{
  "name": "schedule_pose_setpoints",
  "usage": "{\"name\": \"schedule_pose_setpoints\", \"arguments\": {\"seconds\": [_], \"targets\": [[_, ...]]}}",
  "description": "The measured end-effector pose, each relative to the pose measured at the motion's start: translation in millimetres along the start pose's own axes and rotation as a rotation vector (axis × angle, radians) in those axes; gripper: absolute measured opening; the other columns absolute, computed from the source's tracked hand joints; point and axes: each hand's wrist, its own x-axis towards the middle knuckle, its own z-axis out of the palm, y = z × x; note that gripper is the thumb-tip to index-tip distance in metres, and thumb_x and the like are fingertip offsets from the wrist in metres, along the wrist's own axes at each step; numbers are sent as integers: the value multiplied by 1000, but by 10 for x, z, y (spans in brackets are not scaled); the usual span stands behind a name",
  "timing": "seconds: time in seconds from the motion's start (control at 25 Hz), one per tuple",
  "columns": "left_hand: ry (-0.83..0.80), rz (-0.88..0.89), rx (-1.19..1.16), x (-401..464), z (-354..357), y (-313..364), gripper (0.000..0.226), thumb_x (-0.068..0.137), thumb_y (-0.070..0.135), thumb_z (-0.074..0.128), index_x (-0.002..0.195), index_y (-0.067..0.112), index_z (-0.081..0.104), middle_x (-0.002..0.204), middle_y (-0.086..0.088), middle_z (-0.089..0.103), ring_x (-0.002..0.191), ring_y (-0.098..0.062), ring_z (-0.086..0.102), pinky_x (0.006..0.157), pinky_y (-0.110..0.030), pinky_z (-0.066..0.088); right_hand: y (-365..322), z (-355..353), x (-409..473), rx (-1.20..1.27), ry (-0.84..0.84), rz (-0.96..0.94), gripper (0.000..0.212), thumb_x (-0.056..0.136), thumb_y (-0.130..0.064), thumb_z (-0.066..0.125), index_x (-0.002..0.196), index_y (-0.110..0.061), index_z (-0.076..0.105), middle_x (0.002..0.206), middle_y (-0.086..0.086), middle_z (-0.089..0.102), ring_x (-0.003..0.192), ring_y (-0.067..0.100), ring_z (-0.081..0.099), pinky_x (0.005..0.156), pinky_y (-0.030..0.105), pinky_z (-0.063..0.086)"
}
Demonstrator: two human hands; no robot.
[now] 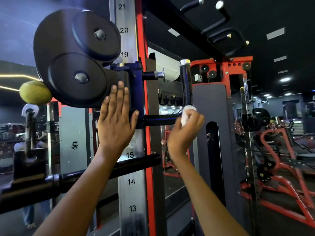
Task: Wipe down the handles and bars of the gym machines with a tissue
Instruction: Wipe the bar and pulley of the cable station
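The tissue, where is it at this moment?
In the head view, right of centre, the tissue is bunched in the right hand, pressed against the bend of the black L-shaped handle, beside the numbered upright.

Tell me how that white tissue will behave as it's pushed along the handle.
The tissue looks crumpled into a wad in the right hand, so it is probably soft and floppy. It likely weighs almost nothing. Pressed at the handle's bend, it may tear or shed.

Two hands (117, 116), one tissue (186, 114), two black pulley discs (76, 57), one yellow ball (35, 91).
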Motion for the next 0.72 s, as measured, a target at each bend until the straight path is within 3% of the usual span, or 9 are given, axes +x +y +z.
{"name": "schedule_pose_setpoints", "arguments": {"seconds": [0.04,0.08,0.2,0.24,0.4,0.48,0.56,0.6,0.72], "targets": [[-2,-1,2,-1,1,3,64,100,37,34,150,1,20,158,-18,21,146,-25,16,119,-30,-4,24,10,52,-74,17,103,30,82,-2,59,111,-3,53,116,10,49,107,20,51,85,30,52],[-9,-4,5,-4,3,7,64,100,38,34,150,1,20,158,-17,20,146,-25,15,119,-30,-4,25,42,0,-151,-70,125,36,82,-1,60,116,-5,50,119,9,48,110,19,49,86,32,52],[-15,-9,27,-5,6,-10,64,101,38,33,151,1,20,158,-17,21,146,-24,15,119,-31,-2,0,158,-536,-150,-549,-213,38,85,1,56,121,-6,48,115,8,49,103,20,51,82,32,52],[-13,-4,30,-3,6,-19,63,101,38,33,151,1,20,158,-17,21,146,-24,15,119,-31,-1,12,130,-575,-103,-576,-290,36,85,2,53,119,-7,50,111,7,50,99,19,52,80,33,52],[7,12,61,-27,27,-22,62,101,39,29,150,1,23,157,-17,24,146,-24,15,119,-32,1,198,-64,-14,-117,-133,-65,48,78,2,57,124,-8,50,121,9,45,111,18,49,90,30,51],[7,5,68,-25,34,-5,62,101,39,28,150,1,23,157,-16,24,145,-23,15,119,-32,0,173,-50,-80,-172,-254,-156,48,78,8,60,124,-2,51,122,14,49,112,26,51,92,38,51],[13,-3,67,-16,30,-9,62,101,39,28,150,2,22,157,-16,24,145,-23,15,119,-32,0,14,9,-355,-135,-617,-291,43,81,9,55,124,2,52,122,20,52,112,33,51,94,44,47],[15,0,66,-14,26,-14,62,101,39,28,150,2,22,157,-16,24,146,-23,15,119,-32,0,-59,31,-391,-115,-710,-302,42,84,7,51,125,1,51,124,20,50,112,33,49,94,45,45],[16,15,60,-29,34,-17,61,101,39,26,150,2,22,157,-16,23,146,-22,15,119,-32,1,-185,87,31,-132,-403,-276,47,83,-1,46,128,-9,50,124,13,46,112,23,44,91,27,39]]}}
